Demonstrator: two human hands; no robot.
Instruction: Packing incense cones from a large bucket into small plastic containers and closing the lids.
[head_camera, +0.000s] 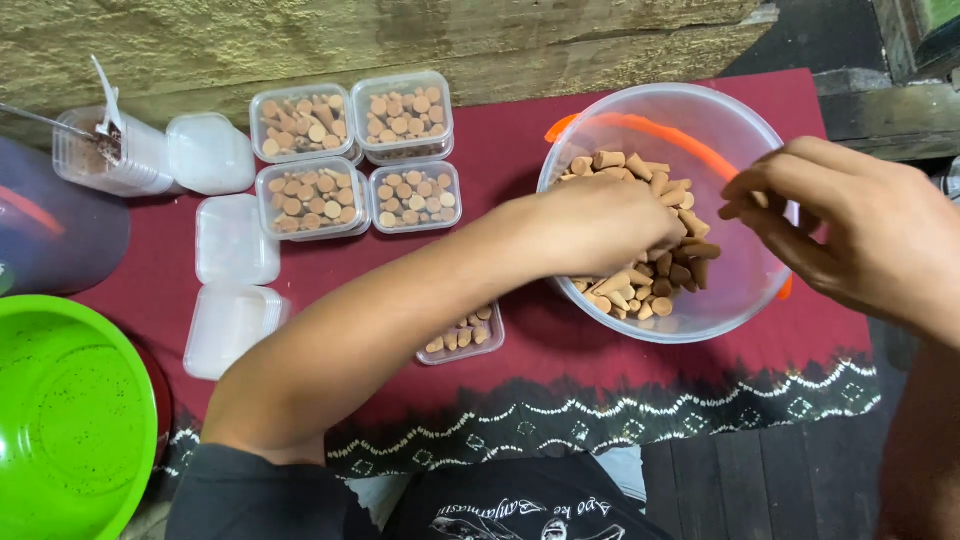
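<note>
Red cloth (520, 150): four filled boxes (355, 160), three lids (235, 240), two hands (610, 225).

Left hand (610, 225) cupped palm-down, right hand (860, 240) raised, fingers (760, 195) pinched.

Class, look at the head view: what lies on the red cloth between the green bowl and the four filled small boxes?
In the head view, two shut, empty-looking clear boxes lie on the red cloth between the green bowl and the four filled boxes.
</note>
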